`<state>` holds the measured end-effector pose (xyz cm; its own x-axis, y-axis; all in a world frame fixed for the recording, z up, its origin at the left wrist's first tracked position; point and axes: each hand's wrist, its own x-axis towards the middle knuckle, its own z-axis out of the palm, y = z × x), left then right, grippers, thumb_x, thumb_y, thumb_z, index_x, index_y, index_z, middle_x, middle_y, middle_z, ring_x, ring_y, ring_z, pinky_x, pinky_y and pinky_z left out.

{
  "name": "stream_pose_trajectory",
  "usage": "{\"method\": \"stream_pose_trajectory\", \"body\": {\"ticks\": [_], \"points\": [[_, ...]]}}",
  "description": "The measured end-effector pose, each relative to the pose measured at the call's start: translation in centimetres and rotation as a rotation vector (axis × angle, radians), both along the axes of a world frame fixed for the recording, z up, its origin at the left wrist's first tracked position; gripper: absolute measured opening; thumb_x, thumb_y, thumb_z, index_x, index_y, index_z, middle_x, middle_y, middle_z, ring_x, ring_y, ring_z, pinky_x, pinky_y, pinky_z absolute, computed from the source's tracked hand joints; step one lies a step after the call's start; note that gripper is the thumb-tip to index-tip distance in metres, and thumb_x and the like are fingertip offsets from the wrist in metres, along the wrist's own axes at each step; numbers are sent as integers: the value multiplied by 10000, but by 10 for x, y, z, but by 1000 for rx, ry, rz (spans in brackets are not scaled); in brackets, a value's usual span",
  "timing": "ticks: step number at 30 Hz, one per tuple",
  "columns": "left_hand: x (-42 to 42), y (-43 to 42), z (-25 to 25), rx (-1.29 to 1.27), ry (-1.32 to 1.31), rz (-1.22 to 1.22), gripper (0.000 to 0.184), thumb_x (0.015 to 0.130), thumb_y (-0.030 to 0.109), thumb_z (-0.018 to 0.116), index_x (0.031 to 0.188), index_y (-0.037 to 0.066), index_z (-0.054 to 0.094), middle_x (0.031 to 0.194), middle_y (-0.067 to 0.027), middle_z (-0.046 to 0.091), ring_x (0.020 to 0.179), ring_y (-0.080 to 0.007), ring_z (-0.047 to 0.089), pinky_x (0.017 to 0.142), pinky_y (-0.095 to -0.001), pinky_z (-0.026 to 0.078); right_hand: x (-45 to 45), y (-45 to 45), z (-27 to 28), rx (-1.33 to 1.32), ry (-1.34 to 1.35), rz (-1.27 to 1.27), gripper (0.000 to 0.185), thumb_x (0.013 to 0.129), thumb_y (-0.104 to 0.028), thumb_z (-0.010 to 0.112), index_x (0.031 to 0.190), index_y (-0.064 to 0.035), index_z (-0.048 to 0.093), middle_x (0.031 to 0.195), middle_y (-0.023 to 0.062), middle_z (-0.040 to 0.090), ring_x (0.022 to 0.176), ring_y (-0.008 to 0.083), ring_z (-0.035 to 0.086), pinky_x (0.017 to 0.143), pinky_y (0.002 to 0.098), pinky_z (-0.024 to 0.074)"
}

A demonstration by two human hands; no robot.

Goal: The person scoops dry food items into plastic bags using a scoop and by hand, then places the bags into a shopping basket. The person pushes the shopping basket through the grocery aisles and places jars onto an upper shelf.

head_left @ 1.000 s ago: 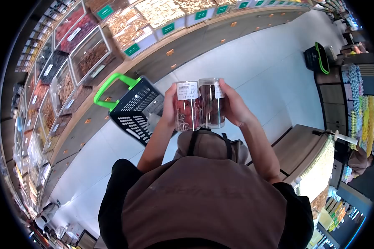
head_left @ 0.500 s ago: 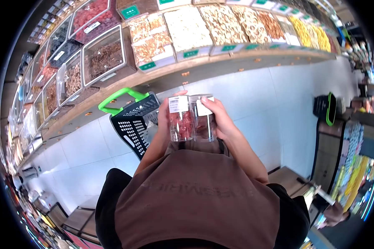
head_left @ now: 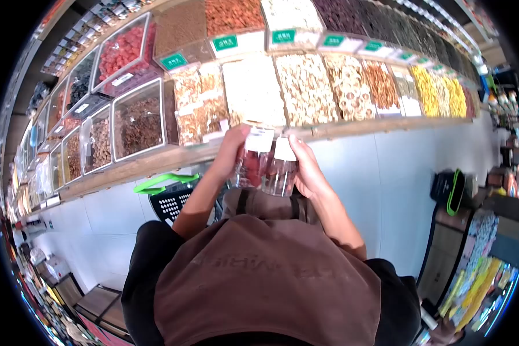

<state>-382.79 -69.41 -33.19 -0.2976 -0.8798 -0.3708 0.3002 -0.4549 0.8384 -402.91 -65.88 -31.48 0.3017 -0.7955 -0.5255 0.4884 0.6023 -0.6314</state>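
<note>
My left hand (head_left: 232,151) is wrapped round a clear plastic jar (head_left: 251,166) with dark red contents and a white label near its top. In my right hand (head_left: 309,168) is a second clear jar (head_left: 281,177), also white-labelled, with brownish contents that I cannot make out. Both jars are side by side in front of my body, close together and tilted. Below my left forearm stands a dark shopping basket (head_left: 170,205) with a green handle (head_left: 155,183), partly hidden by the arm.
Ahead runs a wooden-edged display counter (head_left: 352,128) with bins of dried foods. Lidded clear boxes (head_left: 137,120) line its left part. Another dark basket with a green handle (head_left: 456,193) rests on a cabinet at right. Pale tiled floor (head_left: 352,190) lies between.
My view has tipped up, so more of the counter shows and the basket sits lower in view. Both jars remain in my hands, now tilted differently, with the left one turned.
</note>
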Motion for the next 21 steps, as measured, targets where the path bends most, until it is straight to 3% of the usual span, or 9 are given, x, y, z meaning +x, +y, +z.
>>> {"method": "stream_pose_trajectory", "body": {"ticks": [2,3,5,7,12,15,17,19,21], "points": [[-12,-19,22,-213,-308,-5,474,956,328,607,1312,35,498,904,-63,631,799,-111,608,697,-278,513,-12,-33,-8,-84,67,-6,490,963,-311,606,1309,-28,407,974,132,632,567,154,663,284,254,445],[-15,-22,32,-246,-507,-20,504,933,274,658,1337,38,467,924,-67,633,824,-118,609,716,-281,508,-19,-48,-6,-73,76,6,514,926,-221,659,1325,-22,403,1043,145,620,701,172,686,328,258,476],[-26,-31,25,-329,-474,129,637,798,242,807,1288,24,464,1007,-128,661,970,-185,638,838,-319,509,-22,-79,-6,-91,119,75,522,885,-141,703,1313,-27,427,1096,136,615,879,179,673,528,272,564],[-14,-50,42,-351,-622,21,659,751,157,829,1294,47,472,1162,-104,587,1053,-160,585,885,-296,495,-18,-110,6,-65,40,150,488,842,-41,722,1266,-36,480,1115,87,621,1015,168,628,865,303,528],[61,-122,115,-467,-795,-131,590,673,193,883,1156,35,584,1185,-111,613,1071,-219,616,923,-342,508,33,-201,36,-516,235,400,561,786,38,748,1270,-30,473,1154,87,605,1051,155,598,888,290,508],[117,-184,144,-971,-1235,-194,573,619,226,908,1082,28,637,1186,-126,636,1084,-284,627,968,-391,515,77,-278,79,-668,477,653,622,774,-165,827,1241,5,452,1139,164,593,1122,231,602,933,402,536],[170,-247,158,-867,-1208,-381,630,615,277,909,1130,37,636,1187,-134,630,1119,-283,613,1003,-380,503,119,-331,89,-1134,761,617,717,749,-311,854,1245,11,449,1153,199,584,1148,268,602,960,449,538],[219,-310,174,-1069,-1290,-430,645,649,322,890,1179,62,631,1231,-138,604,1147,-279,602,1017,-378,492,167,-381,114,-1325,1027,516,832,703,-404,866,1275,26,440,1190,209,578,1142,287,603,986,462,520],[245,-354,212,-951,-1476,-280,702,644,343,893,1227,85,601,1248,-135,597,1141,-263,603,1012,-427,494,209,-441,134,-1488,1060,386,916,684,-446,864,1329,28,419,1258,211,559,1170,319,586,1018,501,486]]}}
